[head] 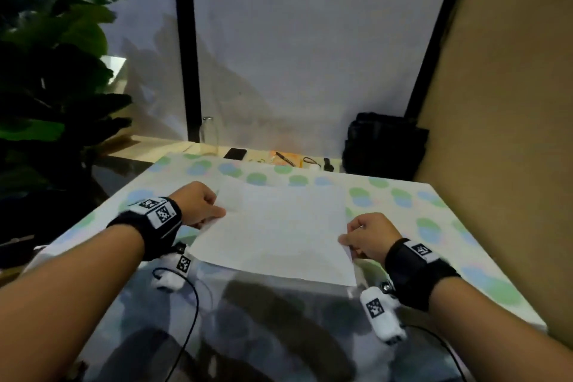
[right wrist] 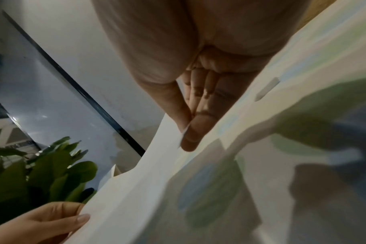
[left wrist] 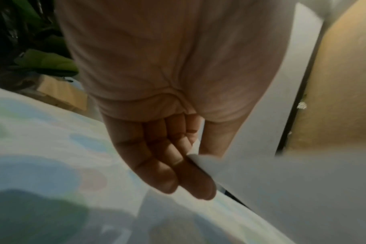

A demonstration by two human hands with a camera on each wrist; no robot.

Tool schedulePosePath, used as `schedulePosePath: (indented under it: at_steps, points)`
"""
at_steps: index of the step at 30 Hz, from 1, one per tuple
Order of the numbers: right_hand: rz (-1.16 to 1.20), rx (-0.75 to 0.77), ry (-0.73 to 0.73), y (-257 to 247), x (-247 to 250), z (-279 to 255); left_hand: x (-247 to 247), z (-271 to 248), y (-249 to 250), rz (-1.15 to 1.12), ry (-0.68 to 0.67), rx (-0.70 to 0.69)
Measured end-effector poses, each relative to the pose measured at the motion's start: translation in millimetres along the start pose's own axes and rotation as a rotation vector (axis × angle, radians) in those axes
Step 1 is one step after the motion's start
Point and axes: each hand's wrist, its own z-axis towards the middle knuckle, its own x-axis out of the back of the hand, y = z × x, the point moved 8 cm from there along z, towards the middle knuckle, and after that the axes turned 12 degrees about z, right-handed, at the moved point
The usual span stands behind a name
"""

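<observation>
- Left hand [head: 198, 205] pinches the paper [head: 279, 226] by its left edge.
- Right hand [head: 370, 237] pinches its right edge, close to the near corner.
- The paper spans between them, over the table [head: 434, 211].

Room over tablecloth [head: 400, 205] beyond the paper [head: 279, 226], brown panel [head: 502, 108] close on right, black bag [head: 384, 143] and bottle [head: 208, 136] at far edge.

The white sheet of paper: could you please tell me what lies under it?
Under the sheet, the spotted tablecloth shows around its edges. The left hand and right hand pinch its sides. Whatever lies beneath its middle is covered.
</observation>
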Motion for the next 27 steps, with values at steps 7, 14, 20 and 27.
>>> schedulePosePath:
  at_steps: [7,14,20,27]
  points:
    - [-0.080,-0.075,0.024,19.4,6.4,48.5,-27.8,52.9,10.3,0.245,-0.074,0.065]
    - [-0.813,0.013,-0.071,21.9,44.9,90.2,-45.3,70.5,7.4,0.396,-0.133,0.085]
    - [-0.733,-0.026,-0.081,28.5,58.0,98.2,-34.8,64.8,18.4,0.447,-0.171,0.028]
    - [-0.587,0.125,-0.099,-3.4,40.5,103.9,-38.5,67.9,7.4,0.613,-0.207,-0.071]
